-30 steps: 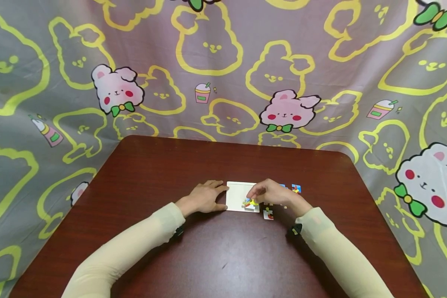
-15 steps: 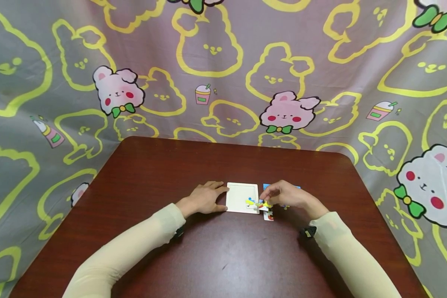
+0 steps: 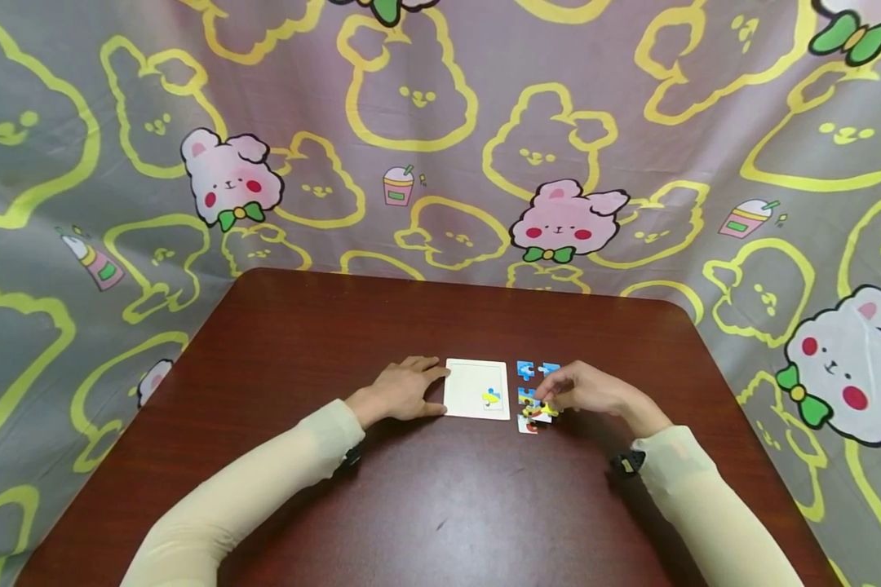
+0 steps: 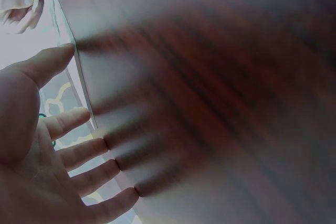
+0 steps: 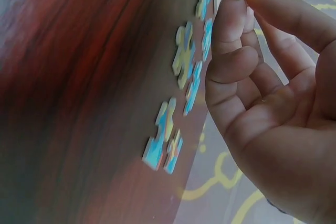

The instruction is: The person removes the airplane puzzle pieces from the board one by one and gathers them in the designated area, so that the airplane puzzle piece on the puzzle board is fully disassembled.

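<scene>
A square white puzzle tray lies on the table, with one yellow and blue puzzle piece in its near right corner. Thumb and index fingertip of my left hand touch the tray's left edge; in the left wrist view its fingers are spread and fairly straight. To the right of the tray, my right hand pinches another puzzle piece between thumb and fingertips, raised over the loose pieces. That held piece shows only partly at the top of the right wrist view.
Several loose puzzle pieces lie right of the tray, some behind the right hand. In the right wrist view, more loose pieces stretch along the dark wooden table. A patterned curtain hangs behind the table.
The right hand has carried its pinched puzzle piece rightward, from over the tray to over the loose pieces. The piece in the tray's corner is now uncovered. The left hand has stayed put.
</scene>
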A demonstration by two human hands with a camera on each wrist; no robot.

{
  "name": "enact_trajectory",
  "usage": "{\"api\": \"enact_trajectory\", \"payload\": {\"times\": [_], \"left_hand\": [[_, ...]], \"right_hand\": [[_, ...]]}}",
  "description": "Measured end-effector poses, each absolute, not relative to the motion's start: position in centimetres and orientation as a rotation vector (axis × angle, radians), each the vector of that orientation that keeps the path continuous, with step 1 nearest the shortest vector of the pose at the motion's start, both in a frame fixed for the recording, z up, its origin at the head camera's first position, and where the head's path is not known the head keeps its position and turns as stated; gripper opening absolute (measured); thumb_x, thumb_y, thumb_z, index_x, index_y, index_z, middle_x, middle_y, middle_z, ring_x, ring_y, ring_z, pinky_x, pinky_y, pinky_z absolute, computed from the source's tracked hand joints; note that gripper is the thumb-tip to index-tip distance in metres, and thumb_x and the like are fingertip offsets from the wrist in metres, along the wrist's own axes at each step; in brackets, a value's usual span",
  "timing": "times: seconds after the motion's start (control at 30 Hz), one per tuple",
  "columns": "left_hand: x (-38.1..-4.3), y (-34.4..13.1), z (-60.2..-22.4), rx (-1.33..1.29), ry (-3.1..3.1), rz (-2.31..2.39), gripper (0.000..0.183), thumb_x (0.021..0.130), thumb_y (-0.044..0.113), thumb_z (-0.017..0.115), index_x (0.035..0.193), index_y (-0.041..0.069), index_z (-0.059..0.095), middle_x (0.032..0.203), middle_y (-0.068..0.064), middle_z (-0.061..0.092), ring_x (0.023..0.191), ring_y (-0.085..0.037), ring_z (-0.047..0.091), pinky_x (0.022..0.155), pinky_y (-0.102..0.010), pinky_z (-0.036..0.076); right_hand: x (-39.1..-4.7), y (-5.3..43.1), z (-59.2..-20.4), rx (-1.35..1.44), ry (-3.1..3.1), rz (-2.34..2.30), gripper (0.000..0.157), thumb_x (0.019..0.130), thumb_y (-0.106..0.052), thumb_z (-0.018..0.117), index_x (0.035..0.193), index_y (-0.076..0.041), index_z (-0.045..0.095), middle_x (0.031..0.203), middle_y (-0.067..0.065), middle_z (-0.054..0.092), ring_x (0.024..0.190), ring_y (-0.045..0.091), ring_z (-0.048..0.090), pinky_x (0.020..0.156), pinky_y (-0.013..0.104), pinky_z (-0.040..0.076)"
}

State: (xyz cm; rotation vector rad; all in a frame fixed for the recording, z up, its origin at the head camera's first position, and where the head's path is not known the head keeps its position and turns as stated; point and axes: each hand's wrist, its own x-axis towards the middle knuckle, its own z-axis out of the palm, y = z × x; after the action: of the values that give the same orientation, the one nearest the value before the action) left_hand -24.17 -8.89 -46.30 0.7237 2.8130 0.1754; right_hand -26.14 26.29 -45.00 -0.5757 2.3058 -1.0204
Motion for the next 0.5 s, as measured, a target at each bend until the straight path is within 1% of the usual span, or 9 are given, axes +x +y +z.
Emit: {"api": "enact_trajectory", "payload": {"times": [0.23,0.5], "left_hand": [[-24.3,-8.9,-46.4,0.723,2.814,0.169,0.072,0.091,0.058,0.063,0.152,0.027,0.042,0.162,-0.007,0.035,0.148,-0.03,0.034,0.11,-0.058,0.039],[-24.3,-8.9,-46.3,0.722,2.819,0.173,0.072,0.091,0.058,0.063,0.152,0.027,0.042,0.162,-0.007,0.036,0.148,-0.03,0.035,0.11,-0.058,0.039]], "right_hand": [[-26.1,27.4,-45.2,-0.568,2.302,-0.977,0.019,0.087,-0.008,0.072,0.105,-0.008,0.075,0.094,0.008,0.07,0.074,0.013,0.058,0.057,0.028,0.044],[-26.2,28.0,-45.3,-0.592,2.285,-0.95,0.017,0.088,-0.006,0.07,0.104,-0.008,0.075,0.094,0.008,0.07,0.074,0.013,0.059,0.054,0.024,0.042]]}}
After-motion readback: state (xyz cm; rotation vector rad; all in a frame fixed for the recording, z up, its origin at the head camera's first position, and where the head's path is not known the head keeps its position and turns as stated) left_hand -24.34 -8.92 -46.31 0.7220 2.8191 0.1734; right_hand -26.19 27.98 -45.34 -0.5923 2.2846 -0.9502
